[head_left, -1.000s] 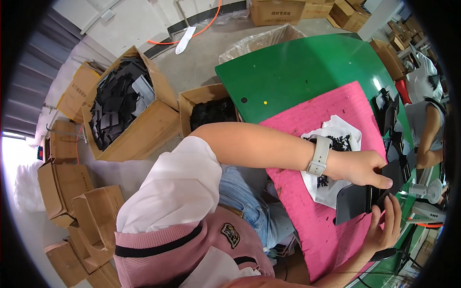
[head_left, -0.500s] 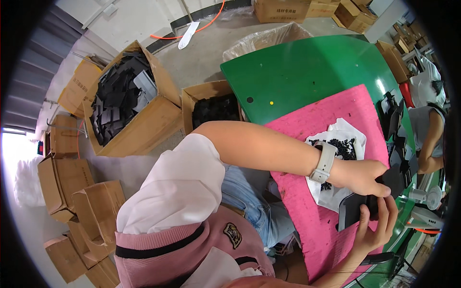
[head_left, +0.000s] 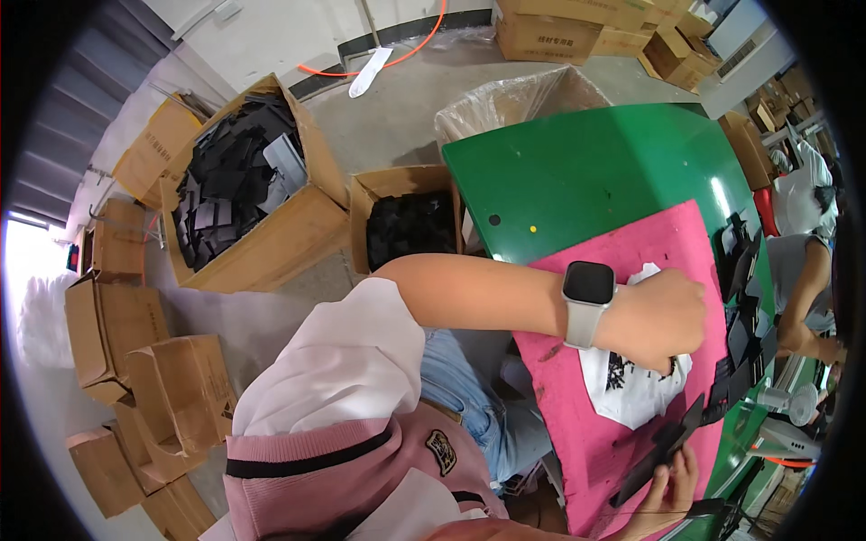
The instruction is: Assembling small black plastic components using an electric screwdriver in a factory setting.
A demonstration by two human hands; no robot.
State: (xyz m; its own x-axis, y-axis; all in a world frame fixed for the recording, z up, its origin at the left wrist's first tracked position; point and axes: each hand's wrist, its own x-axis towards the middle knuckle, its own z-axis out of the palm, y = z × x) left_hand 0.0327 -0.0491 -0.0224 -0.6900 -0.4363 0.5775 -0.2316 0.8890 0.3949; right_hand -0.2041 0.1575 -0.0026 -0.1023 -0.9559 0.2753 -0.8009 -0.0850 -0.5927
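Observation:
My left hand [head_left: 657, 316], wearing a watch with a grey band, is over a crumpled white sheet [head_left: 622, 404]. Its fingers curl down toward the small black pieces [head_left: 616, 371] scattered there; whatever they pinch is hidden. Nearer to me, my right hand [head_left: 672, 491] grips a flat black plastic panel [head_left: 657, 453], holding it tilted, edge toward me. Beneath both hands lies a pink foam mat [head_left: 559, 379] on the green table [head_left: 595, 162].
Black panels [head_left: 741, 343] pile along the mat's right side, near a small fan [head_left: 798, 403]. Left of the table stand a carton of dark pieces [head_left: 410, 230] and a larger one [head_left: 311, 212]. Empty cartons [head_left: 180, 388] stack farther left. A co-worker's arm [head_left: 803, 298] shows at right.
My left hand has left the panel and moved back over the small black pieces, fingers curled. My right hand has drawn the panel toward me and tilted it. The view has shifted slightly.

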